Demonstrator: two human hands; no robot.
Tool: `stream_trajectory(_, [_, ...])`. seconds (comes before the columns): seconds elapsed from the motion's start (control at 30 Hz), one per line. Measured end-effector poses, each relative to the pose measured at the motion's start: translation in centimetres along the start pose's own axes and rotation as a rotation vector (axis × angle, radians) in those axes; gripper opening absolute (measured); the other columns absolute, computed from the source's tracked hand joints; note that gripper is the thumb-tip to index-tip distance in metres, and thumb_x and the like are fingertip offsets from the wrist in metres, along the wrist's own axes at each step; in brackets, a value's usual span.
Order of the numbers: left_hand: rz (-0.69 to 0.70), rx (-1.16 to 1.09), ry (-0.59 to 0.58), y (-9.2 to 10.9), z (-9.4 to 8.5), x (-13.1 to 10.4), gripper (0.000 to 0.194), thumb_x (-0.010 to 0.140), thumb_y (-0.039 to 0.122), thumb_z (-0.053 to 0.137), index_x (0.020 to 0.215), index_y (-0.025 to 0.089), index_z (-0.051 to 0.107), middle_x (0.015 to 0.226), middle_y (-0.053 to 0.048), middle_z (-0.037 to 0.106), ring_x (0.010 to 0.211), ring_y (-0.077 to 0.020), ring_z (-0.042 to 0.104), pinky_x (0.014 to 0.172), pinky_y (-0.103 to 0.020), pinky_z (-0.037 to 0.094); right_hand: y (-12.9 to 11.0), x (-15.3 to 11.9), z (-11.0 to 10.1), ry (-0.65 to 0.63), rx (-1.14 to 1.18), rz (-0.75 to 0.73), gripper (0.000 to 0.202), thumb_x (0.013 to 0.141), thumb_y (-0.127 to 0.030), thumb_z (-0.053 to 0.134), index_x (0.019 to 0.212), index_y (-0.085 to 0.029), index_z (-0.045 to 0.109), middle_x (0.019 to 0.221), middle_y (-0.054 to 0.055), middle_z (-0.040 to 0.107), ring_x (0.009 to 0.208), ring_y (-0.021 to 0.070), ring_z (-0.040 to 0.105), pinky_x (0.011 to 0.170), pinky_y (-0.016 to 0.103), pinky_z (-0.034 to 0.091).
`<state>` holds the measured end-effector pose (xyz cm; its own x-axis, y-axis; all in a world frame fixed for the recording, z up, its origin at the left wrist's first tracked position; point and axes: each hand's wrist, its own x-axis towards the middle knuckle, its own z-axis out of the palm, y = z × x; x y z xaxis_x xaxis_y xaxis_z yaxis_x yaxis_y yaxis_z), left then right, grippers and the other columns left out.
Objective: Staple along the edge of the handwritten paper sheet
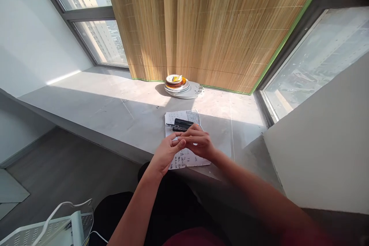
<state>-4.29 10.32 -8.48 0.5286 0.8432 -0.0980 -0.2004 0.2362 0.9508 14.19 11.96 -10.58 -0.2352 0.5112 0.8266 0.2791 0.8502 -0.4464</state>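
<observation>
A sheet of paper with handwriting (188, 160) lies near the front edge of the window ledge. On its upper part rest a black case (183, 122) and a pen (170, 125). My left hand (167, 152) and my right hand (200, 141) meet over the middle of the paper, fingertips touching. The left thumb and fingers come together around the tips of the right fingers. Whether anything small sits between the fingertips cannot be made out.
Behind the paper, a stack of plates (176, 89) stands by the bamboo blind (201, 27). Window frames and walls bound the ledge (115, 111) on both sides. A white rack with cables (76, 226) is at the lower left.
</observation>
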Motion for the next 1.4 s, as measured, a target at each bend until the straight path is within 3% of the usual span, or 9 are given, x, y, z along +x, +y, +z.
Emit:
stream_trajectory(0.13, [0.190, 0.485, 0.339, 1.4, -2.5, 1.0, 0.057, 0.091, 0.064, 0.083, 0.126, 0.022, 0.065, 0.123, -0.015, 0.074, 0.122, -0.0393, 0.065, 0.102, -0.050, 0.050, 2.6, 1.3, -3.1, 0.106, -0.099, 0.242, 0.016, 0.099, -0.032, 0.073, 0.110, -0.028, 0.084, 0.092, 0.005, 0.081, 0.082, 0.0220, 0.069, 0.078, 0.041, 0.057])
stream_trajectory(0.2, [0.420, 0.840, 0.582, 1.8, -5.4, 2.7, 0.036, 0.099, 0.053, 0.074, 0.119, 0.023, 0.067, 0.130, -0.014, 0.069, 0.126, -0.0400, 0.060, 0.107, -0.056, 0.047, 5.5, 1.5, -5.4, 0.139, -0.218, 0.469, 0.017, 0.094, -0.031, 0.074, 0.107, -0.026, 0.085, 0.090, 0.004, 0.080, 0.079, 0.0222, 0.069, 0.074, 0.039, 0.056])
stream_trajectory(0.27, [0.538, 1.061, 0.689, 1.8, -8.8, 5.3, 0.017, 0.102, 0.035, 0.062, 0.108, 0.019, 0.067, 0.119, -0.017, 0.069, 0.118, -0.0403, 0.061, 0.105, -0.059, 0.049, 9.0, 1.4, -7.4, 0.071, -0.351, 0.703, 0.014, 0.088, -0.029, 0.077, 0.097, -0.023, 0.085, 0.088, 0.006, 0.080, 0.076, 0.0231, 0.069, 0.076, 0.040, 0.056])
stream_trajectory(0.33, [0.446, 1.215, 0.662, 1.5, -11.8, 8.3, 0.013, 0.098, 0.024, 0.059, 0.105, 0.016, 0.067, 0.115, -0.020, 0.068, 0.116, -0.0411, 0.062, 0.104, -0.059, 0.051, 12.3, 1.1, -8.7, 0.023, -0.488, 0.896, 0.013, 0.086, -0.025, 0.074, 0.093, -0.021, 0.085, 0.092, 0.009, 0.080, 0.081, 0.0255, 0.071, 0.079, 0.040, 0.057])
stream_trajectory(0.53, [0.308, 1.379, 0.497, 1.2, -16.3, 15.2, 0.058, 0.103, 0.027, 0.056, 0.157, 0.007, 0.046, 0.163, -0.024, 0.043, 0.153, -0.0403, 0.038, 0.124, -0.056, 0.038, 17.9, 0.4, -9.3, 0.037, -0.589, 0.944, 0.015, 0.086, -0.021, 0.069, 0.089, -0.019, 0.083, 0.109, 0.016, 0.075, 0.102, 0.0299, 0.070, 0.093, 0.041, 0.055])
stream_trajectory(0.67, [0.208, 1.485, 0.365, 0.7, -16.9, 16.6, 0.054, 0.109, 0.026, 0.046, 0.161, 0.011, 0.046, 0.169, -0.016, 0.037, 0.160, -0.0373, 0.027, 0.131, -0.058, 0.027, 18.8, -0.2, -9.6, 0.013, -0.590, 0.987, 0.018, 0.088, -0.033, 0.072, 0.098, -0.022, 0.083, 0.108, 0.012, 0.075, 0.094, 0.0267, 0.070, 0.087, 0.038, 0.055])
stream_trajectory(0.9, [0.166, 1.531, 0.499, -0.7, -15.8, 14.2, 0.055, 0.098, -0.004, 0.037, 0.141, 0.011, 0.068, 0.150, -0.015, 0.061, 0.143, -0.0267, 0.054, 0.119, -0.036, 0.045, 18.3, -0.4, -9.8, 0.003, -0.606, 0.979, 0.032, 0.087, -0.037, 0.075, 0.114, -0.021, 0.080, 0.102, 0.010, 0.075, 0.093, 0.0244, 0.069, 0.090, 0.036, 0.054])
stream_trajectory(1.13, [0.236, 1.551, 0.570, -0.7, -14.4, 11.3, 0.032, 0.101, 0.004, 0.049, 0.114, 0.017, 0.075, 0.114, -0.012, 0.074, 0.116, -0.0311, 0.064, 0.096, -0.037, 0.055, 17.8, -0.2, -9.3, -0.090, -0.604, 0.866, 0.017, 0.089, -0.027, 0.071, 0.102, -0.025, 0.082, 0.108, 0.008, 0.075, 0.102, 0.0241, 0.068, 0.100, 0.036, 0.051])
stream_trajectory(1.4, [0.698, 1.357, 0.367, -1.7, -13.5, 10.5, 0.022, 0.103, 0.015, 0.055, 0.122, 0.021, 0.063, 0.099, -0.008, 0.069, 0.098, -0.0274, 0.067, 0.082, -0.037, 0.056, 17.5, -0.2, -9.1, -0.057, -0.623, 0.811, 0.030, 0.092, -0.030, 0.064, 0.116, -0.024, 0.080, 0.111, 0.009, 0.071, 0.092, 0.0228, 0.067, 0.097, 0.039, 0.054])
